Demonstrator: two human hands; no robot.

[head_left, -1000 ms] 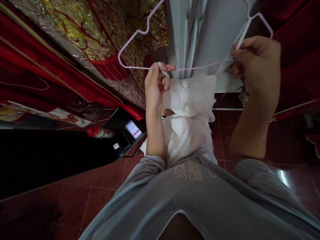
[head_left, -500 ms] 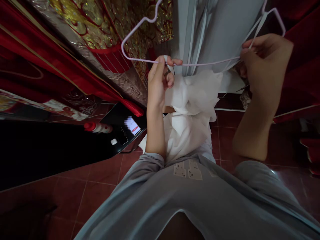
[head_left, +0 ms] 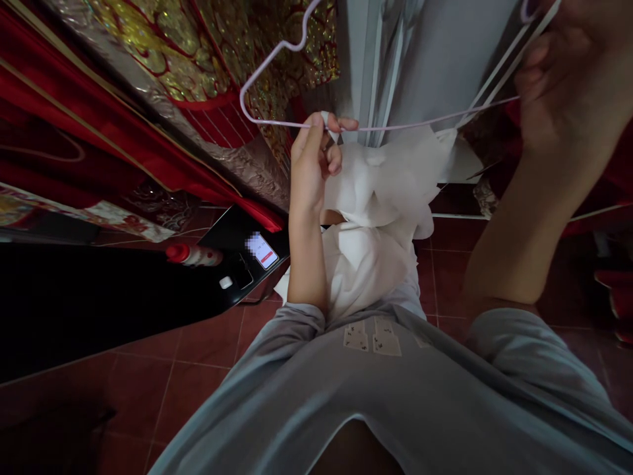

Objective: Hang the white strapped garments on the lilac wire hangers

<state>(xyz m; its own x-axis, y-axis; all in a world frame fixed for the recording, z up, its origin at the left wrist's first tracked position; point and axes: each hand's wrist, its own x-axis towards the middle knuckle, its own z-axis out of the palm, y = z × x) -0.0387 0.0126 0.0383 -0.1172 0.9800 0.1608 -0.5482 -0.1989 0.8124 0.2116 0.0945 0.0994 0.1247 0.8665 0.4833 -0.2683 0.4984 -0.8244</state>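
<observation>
A thin pale-lilac clothes hanger [head_left: 267, 64] hangs across the upper middle, its top beyond the frame. My left hand [head_left: 316, 152] is closed around its lower bar, with a bit of white strap [head_left: 326, 119] between the fingers. Below hangs a crumpled white garment [head_left: 373, 257], draped over my lap. From its right corner, white straps [head_left: 494, 79] run up to the upper right. There my right hand [head_left: 573, 86] is raised with curled fingers at the strap, by the hanger's right end; its fingertips are partly hidden and somewhat blurred.
Red and gold sequinned clothes [head_left: 212, 59] hang at the left. On a black tabletop [head_left: 99, 297] are a phone with a lit screen [head_left: 264, 251], a dark phone [head_left: 242, 270], a white earbud case [head_left: 225, 282] and a red-capped bottle [head_left: 195, 254]. Grey panels [head_left: 435, 59] stand ahead.
My right hand has moved up and to the right, drawing the strap upward past the hanger's bar. My left hand stays nearly still on the hanger.
</observation>
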